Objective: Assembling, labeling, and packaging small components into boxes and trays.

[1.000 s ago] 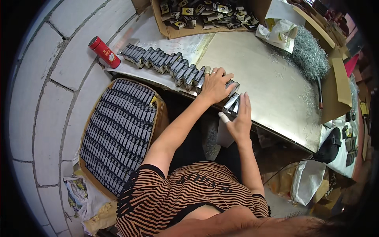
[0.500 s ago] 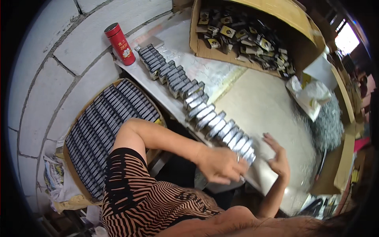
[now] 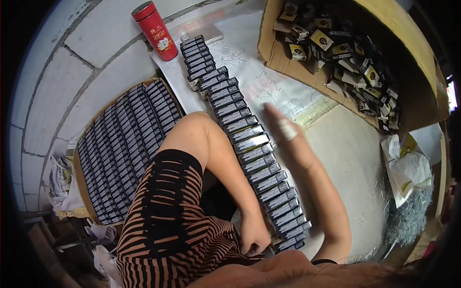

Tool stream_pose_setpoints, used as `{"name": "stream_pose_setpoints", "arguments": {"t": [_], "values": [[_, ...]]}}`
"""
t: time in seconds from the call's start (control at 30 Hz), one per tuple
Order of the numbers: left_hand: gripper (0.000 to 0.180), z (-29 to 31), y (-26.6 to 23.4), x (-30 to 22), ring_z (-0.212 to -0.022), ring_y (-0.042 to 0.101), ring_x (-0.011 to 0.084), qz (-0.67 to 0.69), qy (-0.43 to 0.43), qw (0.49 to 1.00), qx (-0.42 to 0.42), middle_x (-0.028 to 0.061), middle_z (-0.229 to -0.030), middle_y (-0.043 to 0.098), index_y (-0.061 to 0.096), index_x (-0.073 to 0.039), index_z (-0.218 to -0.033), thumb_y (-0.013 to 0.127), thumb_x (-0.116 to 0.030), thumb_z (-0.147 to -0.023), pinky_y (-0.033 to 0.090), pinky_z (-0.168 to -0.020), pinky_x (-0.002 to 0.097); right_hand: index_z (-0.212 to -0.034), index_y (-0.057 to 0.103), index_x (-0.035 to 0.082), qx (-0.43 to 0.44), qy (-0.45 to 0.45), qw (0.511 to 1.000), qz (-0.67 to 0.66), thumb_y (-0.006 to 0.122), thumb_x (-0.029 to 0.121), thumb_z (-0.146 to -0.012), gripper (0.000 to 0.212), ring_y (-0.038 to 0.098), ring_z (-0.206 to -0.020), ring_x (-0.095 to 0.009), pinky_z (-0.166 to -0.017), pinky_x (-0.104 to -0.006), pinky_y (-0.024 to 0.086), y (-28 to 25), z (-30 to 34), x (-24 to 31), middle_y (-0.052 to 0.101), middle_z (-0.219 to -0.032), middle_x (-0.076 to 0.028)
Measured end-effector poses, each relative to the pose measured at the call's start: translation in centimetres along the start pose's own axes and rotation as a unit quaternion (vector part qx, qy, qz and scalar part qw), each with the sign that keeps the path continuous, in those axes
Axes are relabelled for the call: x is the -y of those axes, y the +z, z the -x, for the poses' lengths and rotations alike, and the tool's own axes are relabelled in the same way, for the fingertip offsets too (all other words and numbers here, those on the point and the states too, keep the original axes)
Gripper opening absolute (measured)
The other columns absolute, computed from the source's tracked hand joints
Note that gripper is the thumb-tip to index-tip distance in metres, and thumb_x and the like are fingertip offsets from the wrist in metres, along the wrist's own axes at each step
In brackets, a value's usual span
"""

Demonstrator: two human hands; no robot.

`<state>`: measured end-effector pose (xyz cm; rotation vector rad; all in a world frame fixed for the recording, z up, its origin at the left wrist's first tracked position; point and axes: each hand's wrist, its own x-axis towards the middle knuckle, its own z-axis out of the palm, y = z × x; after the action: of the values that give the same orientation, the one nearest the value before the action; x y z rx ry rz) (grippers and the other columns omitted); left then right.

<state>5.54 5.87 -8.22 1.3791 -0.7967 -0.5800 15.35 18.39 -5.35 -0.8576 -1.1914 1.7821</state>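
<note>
One row of small black-and-grey rectangular boxes (image 3: 269, 175) follows our pale table's (image 3: 348, 158) left edge; we should align gently: right hand (image 3: 289, 135) released, left hand (image 3: 255, 234) curled, grasp unclear.

A long row of small boxes (image 3: 251, 143) — left hand (image 3: 255, 234) beside its near end, right hand (image 3: 288, 133) alongside.

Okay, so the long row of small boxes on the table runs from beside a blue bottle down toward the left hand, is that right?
Not quite: the bottle is red, not blue, as the head view shows. The long row of small boxes does run from beside it down toward the left hand.
</note>
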Motion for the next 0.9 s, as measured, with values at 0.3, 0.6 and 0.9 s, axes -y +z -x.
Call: {"name": "stream_pose_setpoints", "arguments": {"t": [0.3,0.6,0.9], "values": [[0.028,6.4,2.9,-10.2,-0.082,0.064,0.0263,-0.129,-0.183,0.88,-0.418,0.0134,-0.091,0.068,0.067,-0.003,-0.101,0.061,-0.025,-0.086,0.049,-0.072,0.0388,-0.133,0.05,-0.005,-0.434,-0.003,0.842,0.321,0.042,0.04,-0.101,0.056,0.067,-0.088,-0.021,-0.081,-0.0335,0.053,-1.6,26.3,4.9,0.068,-0.097,-0.014],[0.038,17.2,1.8,-7.2,-0.116,0.048,0.0346,-0.557,-0.475,0.229,-0.641,0.0185,-0.116,0.053,0.058,0.004,-0.108,0.055,-0.031,-0.092,0.043,-0.092,0.0477,-0.14,0.039,-0.001,-0.514,0.136,0.742,0.409,0.051,0.032,-0.096,0.057,0.065,-0.087,-0.04,-0.077,-0.0447,0.049,12.0,29.6,-5.8,0.067,-0.093,-0.026],[0.052,15.6,-0.2,-8.9,-0.104,0.061,0.0416,-0.458,-0.547,0.312,-0.628,0.0268,-0.11,0.062,0.053,0.0,-0.122,0.05,-0.044,-0.094,0.048,-0.089,0.0496,-0.119,0.053,-0.009,-0.521,0.097,0.739,0.417,0.051,0.042,-0.095,0.056,0.062,-0.096,-0.045,-0.085,-0.0463,0.048,12.0,27.4,-4.4,0.066,-0.098,-0.03]]}}
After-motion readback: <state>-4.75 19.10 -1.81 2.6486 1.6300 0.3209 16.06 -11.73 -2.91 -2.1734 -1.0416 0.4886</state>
